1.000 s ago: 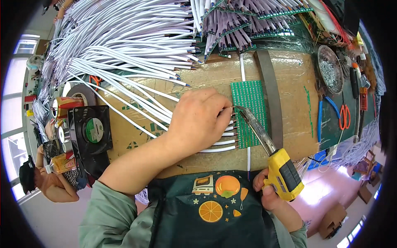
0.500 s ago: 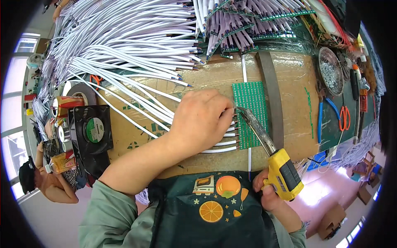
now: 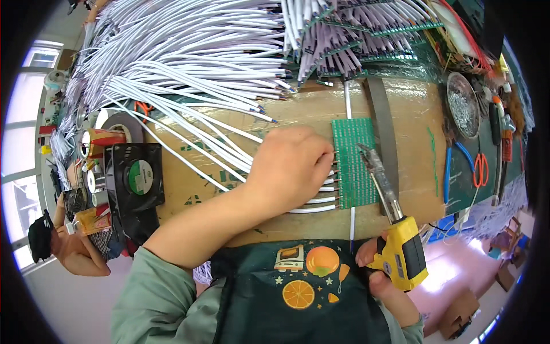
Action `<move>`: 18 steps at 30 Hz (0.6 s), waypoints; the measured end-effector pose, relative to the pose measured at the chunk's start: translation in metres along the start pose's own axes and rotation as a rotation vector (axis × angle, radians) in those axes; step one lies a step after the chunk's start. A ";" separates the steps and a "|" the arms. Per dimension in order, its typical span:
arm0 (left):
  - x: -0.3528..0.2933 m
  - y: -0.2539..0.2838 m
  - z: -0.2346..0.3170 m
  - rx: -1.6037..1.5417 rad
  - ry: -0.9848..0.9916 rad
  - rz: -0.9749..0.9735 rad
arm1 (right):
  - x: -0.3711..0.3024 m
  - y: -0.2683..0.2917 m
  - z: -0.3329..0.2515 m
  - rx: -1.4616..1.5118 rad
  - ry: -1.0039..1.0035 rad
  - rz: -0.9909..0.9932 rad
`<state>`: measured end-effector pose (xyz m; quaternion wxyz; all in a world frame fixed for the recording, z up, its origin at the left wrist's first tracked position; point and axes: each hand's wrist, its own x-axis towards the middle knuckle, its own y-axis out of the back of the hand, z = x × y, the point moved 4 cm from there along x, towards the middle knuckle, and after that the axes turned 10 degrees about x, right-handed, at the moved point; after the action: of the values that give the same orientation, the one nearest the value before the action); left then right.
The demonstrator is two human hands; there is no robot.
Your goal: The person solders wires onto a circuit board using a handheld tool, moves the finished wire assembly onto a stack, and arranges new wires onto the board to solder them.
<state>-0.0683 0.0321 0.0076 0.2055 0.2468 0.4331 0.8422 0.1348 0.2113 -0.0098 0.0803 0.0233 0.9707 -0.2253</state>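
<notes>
A green circuit board panel (image 3: 352, 186) with rows of small pads lies on the cardboard work surface. Several white cables (image 3: 312, 210) meet its left edge with their stripped wire ends. My left hand (image 3: 289, 166) is closed in a pinch at that edge, on a white cable whose end is mostly hidden under the fingers. My right hand (image 3: 373, 264) grips a yellow and black soldering iron (image 3: 405, 255) with a trigger-style body. Its bent, darkened tip is over the upper right part of the panel, apart from the cable ends.
A large heap of white cables (image 3: 189, 51) fills the far left, with finished-looking cabled boards (image 3: 395, 31) at the back. A grey metal bar (image 3: 382, 137) lies right of the panel. Left stands a black fan (image 3: 134, 183); right are a bowl (image 3: 463, 106), pliers (image 3: 448, 166) and orange-handled scissors (image 3: 480, 171).
The soldering iron's tip has moved off the panel's left edge, rightward over the board. My left hand stays pinched at the edge. The whole view has shifted slightly.
</notes>
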 end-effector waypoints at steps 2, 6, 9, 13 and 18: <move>0.000 0.001 0.003 0.037 -0.026 0.019 | 0.003 -0.004 -0.002 -0.008 0.013 -0.007; -0.001 0.002 0.005 0.039 -0.022 -0.005 | 0.002 -0.002 -0.004 0.074 -0.003 0.037; 0.000 0.013 0.006 0.067 -0.011 0.011 | 0.000 0.002 -0.001 0.077 0.002 0.064; 0.006 0.045 -0.025 0.192 0.024 0.050 | -0.006 0.006 0.002 0.114 0.000 0.085; 0.004 0.070 -0.063 0.430 0.079 0.001 | -0.011 0.012 0.011 0.094 -0.017 0.056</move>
<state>-0.1180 -0.0428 0.0347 0.1304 0.2520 0.6104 0.7395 0.1477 0.2174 -0.0228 0.0935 0.0523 0.9573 -0.2684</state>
